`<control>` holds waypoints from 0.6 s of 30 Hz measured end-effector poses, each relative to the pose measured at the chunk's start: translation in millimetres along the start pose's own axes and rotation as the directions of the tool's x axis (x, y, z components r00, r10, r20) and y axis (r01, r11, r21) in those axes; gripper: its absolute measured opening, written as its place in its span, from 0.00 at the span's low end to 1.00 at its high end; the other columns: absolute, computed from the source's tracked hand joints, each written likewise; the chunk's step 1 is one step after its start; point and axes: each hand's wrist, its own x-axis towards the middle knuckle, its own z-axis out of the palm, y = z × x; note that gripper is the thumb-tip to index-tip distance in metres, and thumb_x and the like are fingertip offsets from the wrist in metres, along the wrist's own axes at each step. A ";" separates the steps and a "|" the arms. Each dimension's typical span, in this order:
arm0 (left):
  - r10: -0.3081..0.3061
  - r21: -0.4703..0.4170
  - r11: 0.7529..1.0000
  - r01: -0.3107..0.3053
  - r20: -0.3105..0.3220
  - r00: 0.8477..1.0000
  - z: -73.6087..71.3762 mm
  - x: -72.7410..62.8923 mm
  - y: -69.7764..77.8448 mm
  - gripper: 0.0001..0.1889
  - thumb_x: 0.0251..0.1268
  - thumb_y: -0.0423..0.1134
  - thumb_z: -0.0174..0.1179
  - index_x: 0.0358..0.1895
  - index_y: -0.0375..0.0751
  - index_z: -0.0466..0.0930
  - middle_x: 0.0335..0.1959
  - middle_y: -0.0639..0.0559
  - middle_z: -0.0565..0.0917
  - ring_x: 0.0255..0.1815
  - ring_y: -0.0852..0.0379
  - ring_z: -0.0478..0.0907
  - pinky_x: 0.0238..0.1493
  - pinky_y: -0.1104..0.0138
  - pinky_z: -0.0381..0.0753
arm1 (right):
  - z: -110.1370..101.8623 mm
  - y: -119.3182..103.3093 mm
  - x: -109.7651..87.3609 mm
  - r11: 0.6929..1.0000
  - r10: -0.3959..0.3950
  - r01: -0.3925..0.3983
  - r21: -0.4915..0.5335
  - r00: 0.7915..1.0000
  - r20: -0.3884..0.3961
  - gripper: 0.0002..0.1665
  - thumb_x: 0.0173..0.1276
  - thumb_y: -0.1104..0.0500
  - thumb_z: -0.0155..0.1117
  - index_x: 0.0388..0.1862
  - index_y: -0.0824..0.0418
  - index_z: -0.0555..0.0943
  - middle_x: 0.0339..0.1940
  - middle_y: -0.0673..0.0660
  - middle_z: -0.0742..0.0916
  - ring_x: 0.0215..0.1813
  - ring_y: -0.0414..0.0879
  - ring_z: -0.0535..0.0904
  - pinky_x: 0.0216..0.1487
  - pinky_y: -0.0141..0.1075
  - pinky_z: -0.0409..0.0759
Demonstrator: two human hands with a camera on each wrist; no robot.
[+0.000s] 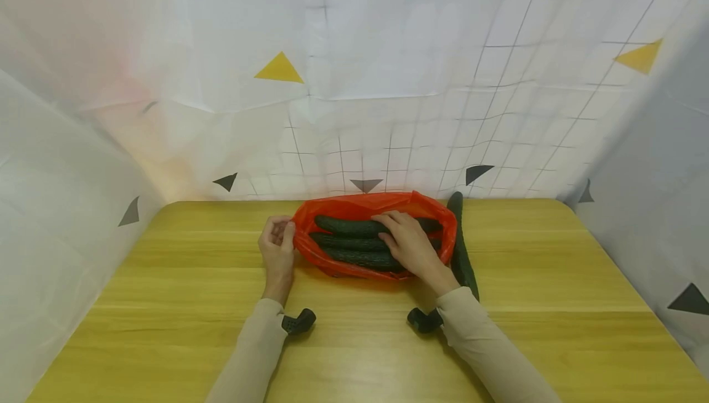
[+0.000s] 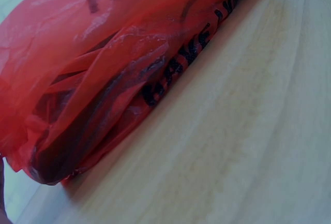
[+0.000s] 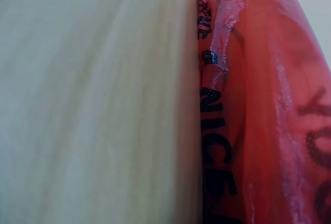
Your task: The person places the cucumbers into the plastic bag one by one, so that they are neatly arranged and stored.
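Note:
A red plastic bag (image 1: 332,267) lies on the table with its mouth spread open and several dark green cucumbers (image 1: 349,242) side by side inside. At the bag's left end, my left hand (image 1: 277,243) pinches the rim between thumb and fingers. My right hand (image 1: 410,243) reaches into the bag from the near right, its fingers bent over the farthest cucumber (image 1: 346,226). Part of that cucumber is hidden under the hand. In the left wrist view, the red bag (image 2: 103,79) shows black lettering. Lettering also marks the bag (image 3: 264,105) in the right wrist view.
Another cucumber (image 1: 463,249) lies on the table just right of the bag, partly behind the right forearm. The wooden table (image 1: 183,304) ends at a white sheet wall (image 1: 232,144) at the back. Black wrist devices (image 1: 299,322) sit below both hands.

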 end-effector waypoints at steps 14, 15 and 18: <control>-0.028 0.002 1.000 0.028 -0.010 1.000 -6.7 6.5 -25.6 0.10 0.64 0.33 0.58 0.44 0.28 0.76 0.31 0.52 0.80 0.31 0.61 0.77 0.34 0.74 0.77 | 2.6 -6.4 -0.5 0.996 0.083 -0.084 -0.016 0.995 -0.058 0.19 0.63 0.60 0.65 0.53 0.58 0.76 0.47 0.56 0.83 0.51 0.54 0.78 0.59 0.51 0.72; -0.024 0.002 1.000 0.024 -0.010 1.000 -6.6 6.5 -25.8 0.11 0.64 0.34 0.58 0.44 0.29 0.76 0.31 0.52 0.80 0.31 0.61 0.77 0.34 0.74 0.77 | 3.1 -6.9 -0.6 0.996 0.089 -0.090 -0.018 0.994 -0.069 0.18 0.63 0.60 0.65 0.52 0.58 0.76 0.46 0.56 0.83 0.50 0.54 0.78 0.58 0.50 0.72; -0.017 0.000 1.000 0.017 -0.006 1.000 -6.5 6.7 -25.4 0.11 0.64 0.34 0.58 0.44 0.28 0.76 0.31 0.52 0.80 0.31 0.61 0.77 0.33 0.74 0.77 | 4.2 -8.1 -1.0 0.994 0.105 -0.107 -0.015 0.991 -0.088 0.17 0.62 0.60 0.66 0.50 0.57 0.76 0.44 0.56 0.83 0.48 0.54 0.78 0.57 0.49 0.73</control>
